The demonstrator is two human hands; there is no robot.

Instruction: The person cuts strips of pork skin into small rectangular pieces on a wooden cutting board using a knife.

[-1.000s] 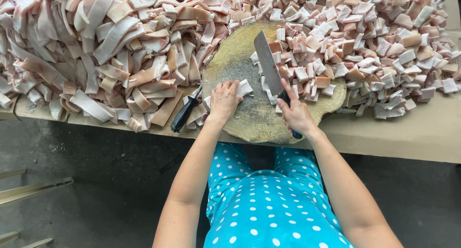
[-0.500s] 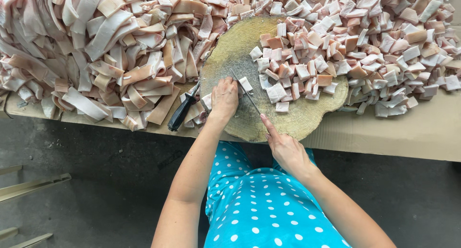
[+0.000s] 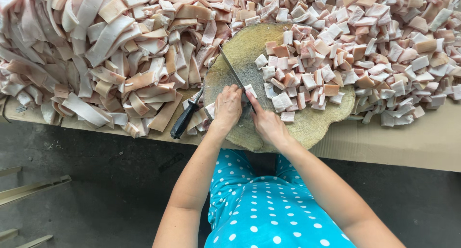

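Item: strip of pale pork skin with fat, lying on the round wooden chopping block at its near-left part, just under the blade
Handling, judged: soft and limp; greasy, so likely slippery under the fingers; light; not fragile; best pinned flat from above, close beside the cut line, fingertips curled back from the edge
Left hand: palm down on the block, fingers pressed together on the strip's near end; clamping it to the wood
Right hand: closed round the cleaver's handle, which the fist hides
Cleaver: blade seen edge-on, slanting up and left across the block, its near part touching the strip
Spare knife: black handle, lying at the table edge left of the block; untouched
Uncut stock: heap of long strips, left of the block
Cut stock: squares on the block's right half, spreading into the pile beyond
Change from half a second ago: right hand, then low and off the block's near edge, now up beside the left; blade tilted further left; left hand in the same place
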